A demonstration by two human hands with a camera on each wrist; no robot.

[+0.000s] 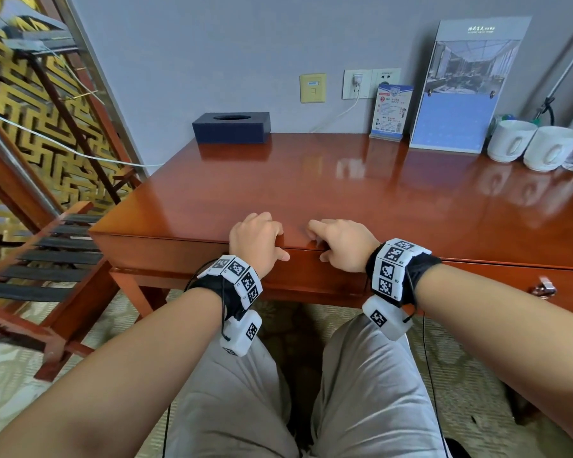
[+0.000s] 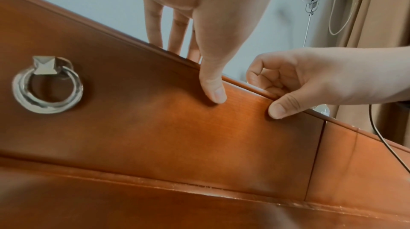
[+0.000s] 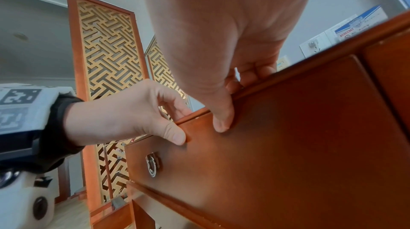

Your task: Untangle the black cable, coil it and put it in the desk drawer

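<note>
At the near edge of the table (image 1: 311, 180), both hands sit side by side over the drawer (image 2: 155, 127), the left hand (image 1: 257, 241) with fingers laid fairly straight over the top and thumb pressed on the drawer front, the right hand (image 1: 343, 244) with fingers curled over the lip and thumb pressed below it. Only the wrist views show the thumbs on the wood and the ring pull (image 2: 47, 85) hanging to the left, and the drawer looks closed, though its top seam is partly covered. Nowhere is the black cable visible; a dark box (image 1: 231, 127) stands near the far left corner and two white mugs (image 1: 533, 145) at the far right.
</note>
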